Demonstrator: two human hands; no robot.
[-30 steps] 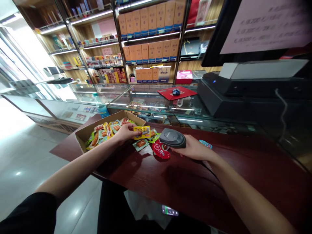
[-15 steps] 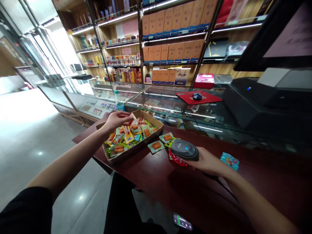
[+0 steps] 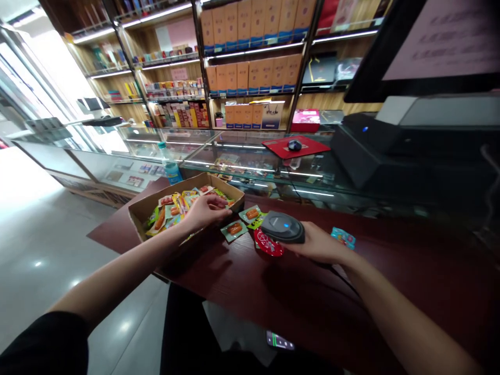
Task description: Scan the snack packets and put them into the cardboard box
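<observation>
My right hand [image 3: 318,242] is wrapped round a dark grey barcode scanner [image 3: 283,227] with a lit blue light. The scanner sits above a red round packet [image 3: 268,243] and partly covers a green packet [image 3: 255,221]. Two small sausage packets [image 3: 234,229] lie on the dark red table, left of the scanner. My left hand [image 3: 209,211] hovers at the right side of a cardboard box [image 3: 136,221], its fingers loosely bent and thumb apart, with no packet visible in them. Colourful snack packets [image 3: 175,208] fill the box, partly hidden by my hand and forearm.
A blue packet [image 3: 344,238] lies right of my right hand. Behind the table runs a glass counter [image 3: 250,148] with a bottle [image 3: 170,165] and a mouse [image 3: 294,145] on a red mat. A monitor [image 3: 437,47] stands at the right. A phone [image 3: 279,340] shows below the table edge.
My left hand has moved right, from over the packets to the box's right side. The scanner remains over the red packet. The camera view has turned slightly to the right.
</observation>
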